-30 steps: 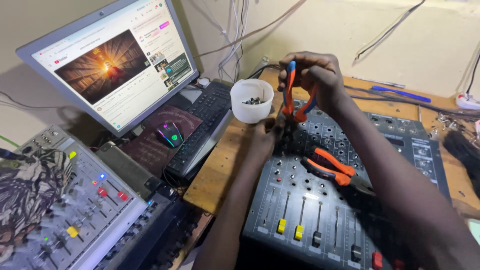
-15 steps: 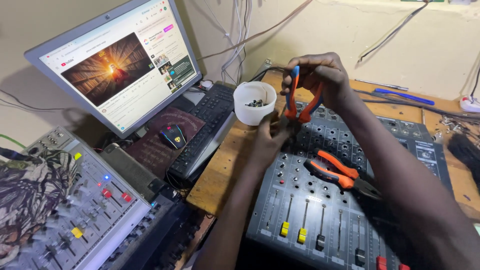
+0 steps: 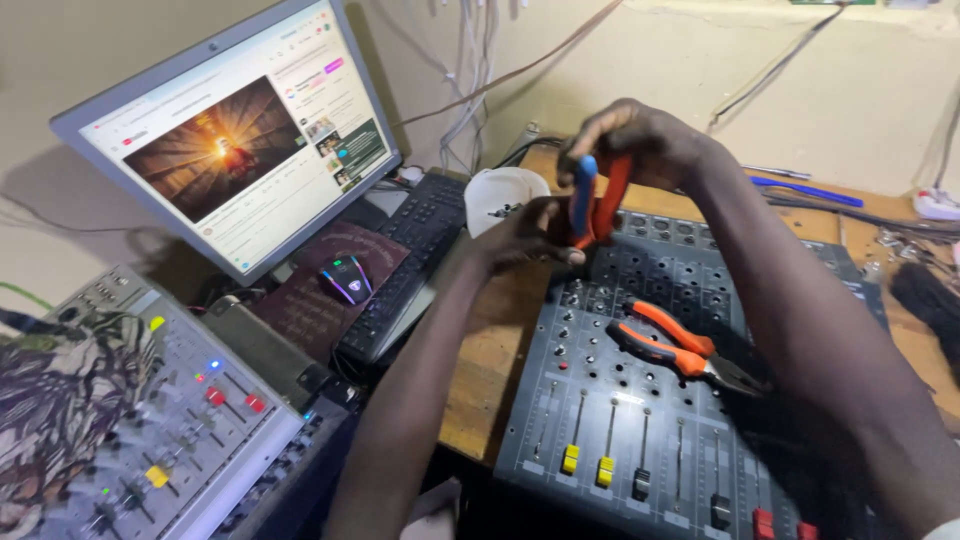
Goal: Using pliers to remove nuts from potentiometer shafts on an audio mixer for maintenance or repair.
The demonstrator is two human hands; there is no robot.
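My right hand (image 3: 645, 140) grips a pair of pliers (image 3: 592, 200) with one blue and one red handle, held upright above the far edge of a grey audio mixer (image 3: 640, 430). Just left of them is my left hand (image 3: 525, 235), its fingertips pinched together at the pliers' jaws. What lies between those fingers is hidden. A white plastic cup (image 3: 495, 190) with small dark parts inside stands right behind my left hand, partly covered by it.
Orange-handled pliers (image 3: 670, 345) lie on the mixer. A lit monitor (image 3: 240, 150), black keyboard (image 3: 410, 260) and glowing mouse (image 3: 347, 277) are on the left. A second mixer (image 3: 170, 430) under a patterned cloth (image 3: 45, 410) sits near left. A blue pen (image 3: 805, 190) lies on the wooden table (image 3: 490, 350).
My left hand has come up in front of the cup and closed in on the pliers' jaws. My right hand still holds the pliers in nearly the same spot.
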